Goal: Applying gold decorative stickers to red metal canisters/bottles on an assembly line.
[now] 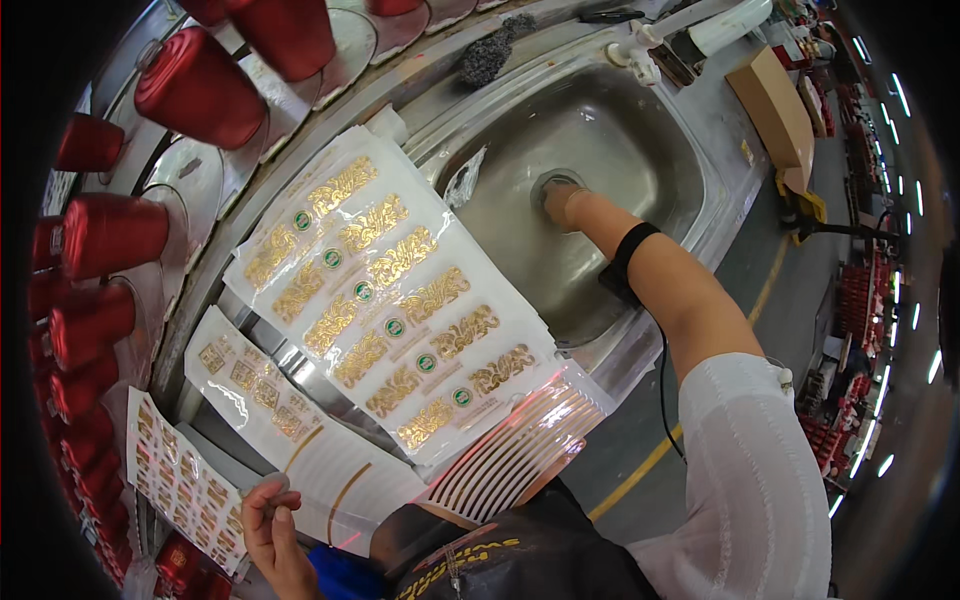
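Fingers of the right hand (563,203) press down on the round metal drain (556,182) mid stainless steel sink (690,170); whether they're closed, can't tell. Left hand (268,525) at 7 o'clock pinches a white gold-printed label sheet (330,480). I'd keep it pinned flat on the surface.

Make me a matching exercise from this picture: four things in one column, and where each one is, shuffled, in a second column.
Things:
1. right hand
2. left hand
3. red jars
4. cardboard box

Places:
A. on the counter right of the sink
B. at the drain in the steel sink
C. at the edge of a gold-printed sheet
D. in rows at the left

Pairs: 1-B, 2-C, 3-D, 4-A
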The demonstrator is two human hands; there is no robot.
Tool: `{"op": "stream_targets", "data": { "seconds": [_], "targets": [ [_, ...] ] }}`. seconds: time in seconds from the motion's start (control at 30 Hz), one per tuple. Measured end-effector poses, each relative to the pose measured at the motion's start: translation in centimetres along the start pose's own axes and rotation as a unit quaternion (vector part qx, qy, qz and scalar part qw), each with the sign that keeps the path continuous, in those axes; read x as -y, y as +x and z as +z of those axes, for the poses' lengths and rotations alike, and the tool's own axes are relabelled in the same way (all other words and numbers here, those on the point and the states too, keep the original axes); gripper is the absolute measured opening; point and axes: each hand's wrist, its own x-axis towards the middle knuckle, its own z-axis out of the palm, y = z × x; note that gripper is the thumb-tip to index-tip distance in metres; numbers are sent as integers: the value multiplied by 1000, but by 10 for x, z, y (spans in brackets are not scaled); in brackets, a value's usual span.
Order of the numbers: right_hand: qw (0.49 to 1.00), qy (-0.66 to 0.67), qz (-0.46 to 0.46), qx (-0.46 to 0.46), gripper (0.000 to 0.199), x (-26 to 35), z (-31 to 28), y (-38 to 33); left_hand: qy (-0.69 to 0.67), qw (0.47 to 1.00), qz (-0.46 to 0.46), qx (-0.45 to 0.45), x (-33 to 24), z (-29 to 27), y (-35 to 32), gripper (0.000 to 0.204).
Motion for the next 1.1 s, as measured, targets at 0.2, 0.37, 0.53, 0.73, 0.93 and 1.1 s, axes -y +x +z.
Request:
{"op": "stream_targets", "data": {
  "seconds": [0.2, 0.37, 0.53, 0.73, 0.93, 1.1],
  "targets": [
    [994, 93, 49, -20, 39, 8, -15, -6, 22, 1000, -3, 4, 2, -3, -2, 27],
    [1000, 1, -8, -17, 38, 5, -12, -10, 23, 1000, -6, 17, 3, -2, -2, 27],
    [996, 64, 1, -54, 44, -5, -10, -13, 37, 999, 9, 11, 6, -3, -4, 26],
    [996, -56, -55, 29, 46, -11, 0, 10, 52, 998, 21, 26, 7, 2, -2, 25],
    [998, -53, -44, 10, 35, -3, -12, 6, 63, 998, 8, 18, 4, 3, -3, 25],
    [999, -34, -35, -9, 25, -11, -4, 7, 53, 998, 4, 21, 9, -2, -5, 25]
  ]
}}
